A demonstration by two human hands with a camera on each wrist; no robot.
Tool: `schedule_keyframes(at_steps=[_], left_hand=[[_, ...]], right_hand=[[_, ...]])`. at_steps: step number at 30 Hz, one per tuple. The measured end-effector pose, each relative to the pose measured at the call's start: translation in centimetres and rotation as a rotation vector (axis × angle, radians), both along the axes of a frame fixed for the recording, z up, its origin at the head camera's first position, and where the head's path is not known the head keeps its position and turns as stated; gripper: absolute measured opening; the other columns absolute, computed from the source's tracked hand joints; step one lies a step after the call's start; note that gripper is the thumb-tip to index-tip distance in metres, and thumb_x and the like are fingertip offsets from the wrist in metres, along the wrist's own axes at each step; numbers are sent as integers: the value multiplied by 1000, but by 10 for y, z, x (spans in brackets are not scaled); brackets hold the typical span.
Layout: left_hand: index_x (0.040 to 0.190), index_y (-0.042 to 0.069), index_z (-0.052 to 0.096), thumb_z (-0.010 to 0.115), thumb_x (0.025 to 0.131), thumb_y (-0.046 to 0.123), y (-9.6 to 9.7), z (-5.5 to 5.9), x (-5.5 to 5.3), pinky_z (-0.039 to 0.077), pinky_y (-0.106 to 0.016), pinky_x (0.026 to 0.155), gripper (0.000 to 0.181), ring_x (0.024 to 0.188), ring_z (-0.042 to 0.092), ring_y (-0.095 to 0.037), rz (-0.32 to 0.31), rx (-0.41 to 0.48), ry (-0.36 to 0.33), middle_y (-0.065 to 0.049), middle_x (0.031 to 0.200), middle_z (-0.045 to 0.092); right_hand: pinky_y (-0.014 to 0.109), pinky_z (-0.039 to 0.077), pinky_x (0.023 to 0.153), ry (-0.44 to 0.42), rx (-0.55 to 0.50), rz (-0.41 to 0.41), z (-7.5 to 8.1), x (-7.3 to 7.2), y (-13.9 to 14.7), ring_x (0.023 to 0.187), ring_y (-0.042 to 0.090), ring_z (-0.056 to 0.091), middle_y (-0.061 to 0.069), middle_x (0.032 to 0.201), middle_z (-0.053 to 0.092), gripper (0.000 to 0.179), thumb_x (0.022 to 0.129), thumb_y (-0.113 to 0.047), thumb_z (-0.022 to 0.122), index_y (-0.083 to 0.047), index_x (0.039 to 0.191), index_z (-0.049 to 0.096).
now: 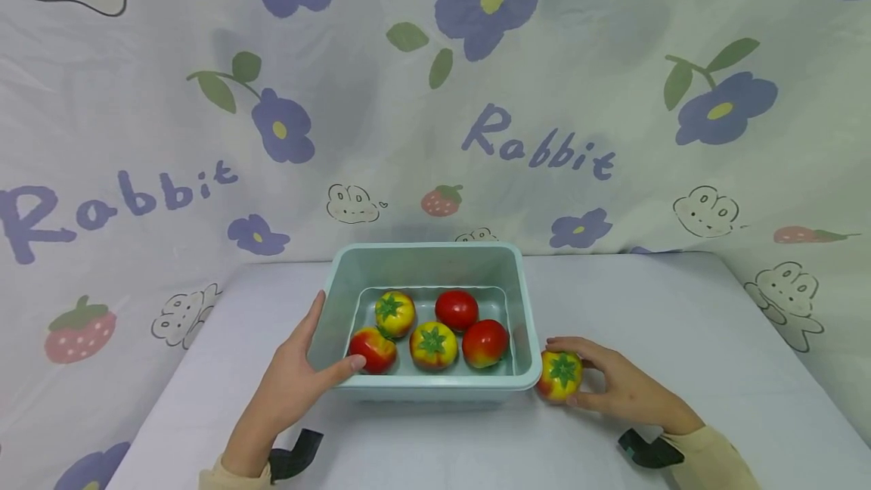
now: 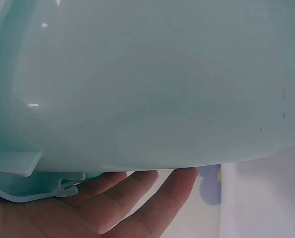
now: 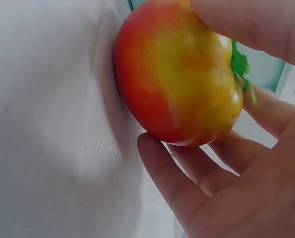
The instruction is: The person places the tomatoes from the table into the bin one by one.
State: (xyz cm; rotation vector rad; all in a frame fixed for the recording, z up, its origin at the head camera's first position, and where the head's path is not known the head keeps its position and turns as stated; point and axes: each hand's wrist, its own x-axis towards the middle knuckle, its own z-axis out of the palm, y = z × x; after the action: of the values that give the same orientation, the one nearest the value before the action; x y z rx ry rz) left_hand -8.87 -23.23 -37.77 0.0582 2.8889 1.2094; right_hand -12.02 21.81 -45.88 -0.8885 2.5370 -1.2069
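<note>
A pale green plastic bin [image 1: 435,382] holds several toy tomatoes, among them a yellow one with a green leafy top [image 1: 433,345] and a red one [image 1: 457,310]. My left hand [image 1: 292,380] grips the bin's left front corner, its thumb over the rim. In the left wrist view, its fingers [image 2: 152,203] reach along the outside of the wall. Beside the bin's right front corner, my right hand [image 1: 622,384] holds a red-yellow tomato [image 3: 179,74] between thumb and fingers, low against the white table. The tomato's green top faces up in the head view.
The white table [image 1: 435,448] spreads around the bin on both sides and in front. Behind it hangs a cloth [image 1: 381,127] printed with flowers, rabbits and lettering. Dark straps [image 1: 296,456] sit at both wrists.
</note>
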Motion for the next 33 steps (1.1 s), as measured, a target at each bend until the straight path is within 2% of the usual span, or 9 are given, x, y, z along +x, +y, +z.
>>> schedule_keyframes(at_steps=[8,11,16,20,26,33], left_hand=[[150,24,3,68,79,46,1,3,2,29,-67,95,99,136,23,-38,-4,2,15,-6,154,16],[150,24,3,68,79,46,0,1,1,30,-67,94,98,135,23,-38,-4,4,23,-6,154,16],[150,25,3,68,79,47,-1,-1,0,30,-67,93,98,136,23,-38,-4,0,22,-5,154,16],[150,25,3,68,79,47,0,1,1,31,-67,93,99,135,24,-38,0,-4,19,-6,154,17],[150,25,2,68,79,47,0,3,1,28,-67,95,100,136,21,-39,-6,-1,5,-8,154,15],[150,25,2,69,79,47,-1,2,1,26,-67,97,100,136,19,-39,-7,-1,4,-8,154,15]], right_hand=[[33,50,88,16,5,-59,1,-2,-1,117,10,47,-3,135,48,67,76,-38,75,-26,134,45],[33,50,87,28,-2,-62,2,-2,-1,117,10,47,-2,135,49,66,76,-38,75,-27,134,45],[32,50,88,26,-31,-66,5,-2,0,117,10,47,-3,134,49,66,77,-36,74,-22,134,46],[30,49,89,11,-51,-75,8,-1,1,118,9,45,-4,135,49,65,77,-36,74,-25,134,46],[32,51,85,60,-72,-84,13,0,0,116,10,47,-2,135,48,64,78,-34,74,-26,134,46],[33,51,84,87,-56,-159,20,1,1,115,8,47,-8,133,49,64,77,-36,74,-30,134,46]])
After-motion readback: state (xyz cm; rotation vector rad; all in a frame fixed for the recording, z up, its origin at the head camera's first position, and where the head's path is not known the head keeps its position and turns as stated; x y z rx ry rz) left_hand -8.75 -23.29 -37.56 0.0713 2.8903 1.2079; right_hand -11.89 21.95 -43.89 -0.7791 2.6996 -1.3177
